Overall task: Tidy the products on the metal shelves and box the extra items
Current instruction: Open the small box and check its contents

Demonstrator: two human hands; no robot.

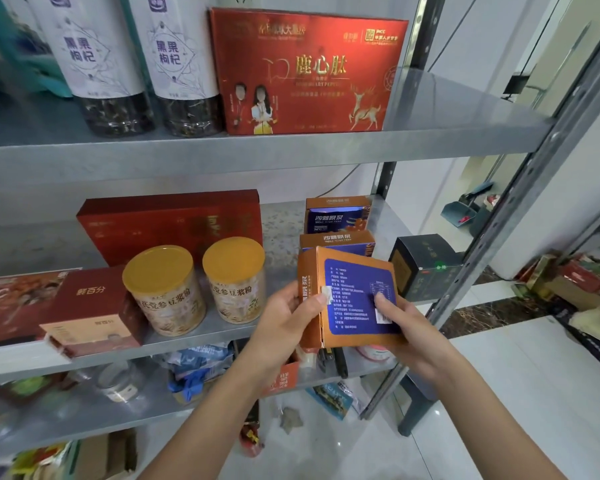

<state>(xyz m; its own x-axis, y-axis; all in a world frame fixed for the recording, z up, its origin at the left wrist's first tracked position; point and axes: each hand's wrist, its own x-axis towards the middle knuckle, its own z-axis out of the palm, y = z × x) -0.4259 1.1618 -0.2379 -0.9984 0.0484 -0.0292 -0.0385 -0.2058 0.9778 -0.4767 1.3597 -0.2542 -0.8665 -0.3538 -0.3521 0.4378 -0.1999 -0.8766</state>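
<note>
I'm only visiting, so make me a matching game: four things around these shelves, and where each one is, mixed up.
Things:
1. orange box
2. red deer box
3. black box
4. gold-lidded cans

Places:
A. top shelf
B. right end of middle shelf
C. held by left hand and right hand
D. middle shelf, left of the held box

Pairs: 1-C, 2-A, 3-B, 4-D
</note>
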